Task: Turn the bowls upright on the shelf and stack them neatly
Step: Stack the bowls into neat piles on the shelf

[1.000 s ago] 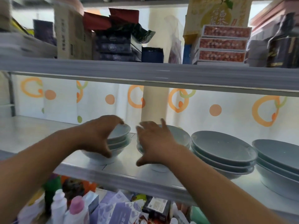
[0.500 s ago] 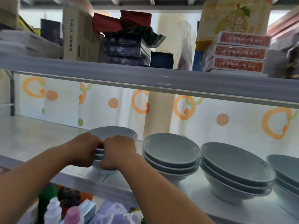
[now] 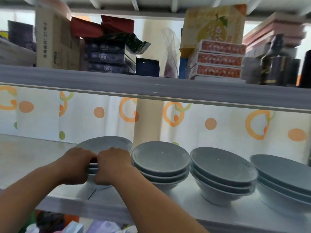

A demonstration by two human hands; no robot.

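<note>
Several stacks of pale grey-blue bowls stand upright in a row on the white shelf. The leftmost stack is gripped at its near side by both hands. My left hand curls over the near-left rims and my right hand over the near-right rims, knuckles almost touching. To the right stand a second stack, a third stack and a fourth stack cut by the frame edge.
An upper shelf board hangs low above the bowls, loaded with boxes and packets. A white curtain with orange circles closes the back. Bottles and packets sit below the shelf's front edge.
A second ago my right hand rested on the second stack; it moved left to join my left hand on the leftmost stack. In the last half second both hands stayed there.
</note>
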